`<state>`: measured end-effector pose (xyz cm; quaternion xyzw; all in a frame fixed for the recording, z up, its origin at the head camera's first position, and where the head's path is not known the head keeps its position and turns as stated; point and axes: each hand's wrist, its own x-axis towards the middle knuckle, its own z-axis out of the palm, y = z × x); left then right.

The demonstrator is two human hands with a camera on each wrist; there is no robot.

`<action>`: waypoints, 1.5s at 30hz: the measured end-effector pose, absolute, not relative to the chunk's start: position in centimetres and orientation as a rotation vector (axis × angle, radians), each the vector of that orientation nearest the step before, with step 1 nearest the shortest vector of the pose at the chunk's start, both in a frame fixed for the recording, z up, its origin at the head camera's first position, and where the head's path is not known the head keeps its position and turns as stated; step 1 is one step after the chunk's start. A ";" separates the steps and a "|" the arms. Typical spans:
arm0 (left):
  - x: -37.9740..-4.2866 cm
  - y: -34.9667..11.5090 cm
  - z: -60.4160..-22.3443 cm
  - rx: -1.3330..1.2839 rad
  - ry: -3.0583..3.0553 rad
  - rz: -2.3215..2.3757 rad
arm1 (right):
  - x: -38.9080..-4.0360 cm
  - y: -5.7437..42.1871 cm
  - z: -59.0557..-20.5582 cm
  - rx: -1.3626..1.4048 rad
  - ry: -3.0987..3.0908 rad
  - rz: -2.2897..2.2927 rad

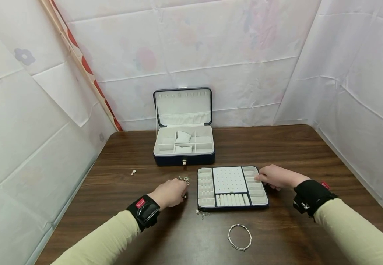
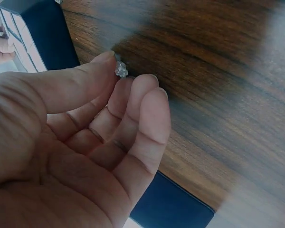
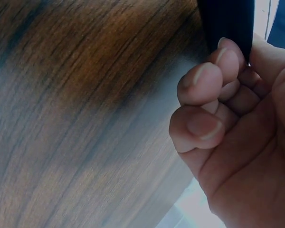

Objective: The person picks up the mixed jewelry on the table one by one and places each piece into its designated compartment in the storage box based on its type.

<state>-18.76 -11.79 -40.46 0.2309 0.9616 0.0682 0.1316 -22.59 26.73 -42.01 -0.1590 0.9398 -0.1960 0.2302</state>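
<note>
My left hand is over the table, left of the jewelry tray. Its thumb and fingertips pinch a small clear-stoned piece of jewelry, mostly hidden between them. Just beyond those fingers lies a silvery chain-like piece. On the tray's right side my right hand grips the edge, thumb on top and fingers curled against the dark side wall. White ring rolls, a dotted panel and small side compartments fill the tray, which lies flat.
Behind the tray stands an open dark-blue jewelry box with white cushions in its compartments. A thin chain lies at the tray's front-left corner, a silver bangle nearer me. Two small white pieces lie to the left.
</note>
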 end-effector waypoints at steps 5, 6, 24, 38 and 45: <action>-18.7 -11.7 -40.6 0.673 2.793 0.169 | -22.5 26.6 -41.9 -0.428 2.582 -0.544; -18.8 -11.7 -40.6 0.677 2.792 0.163 | -22.5 26.6 -41.9 -0.427 2.582 -0.547; -18.7 -11.6 -40.6 0.758 2.823 0.053 | -22.5 26.7 -41.9 -0.444 2.584 -0.550; -18.9 -11.6 -40.9 0.738 2.812 0.001 | -22.5 26.7 -42.0 -0.440 2.592 -0.528; -18.6 -11.6 -40.6 0.781 2.828 -0.007 | -22.4 26.6 -41.9 -0.433 2.590 -0.526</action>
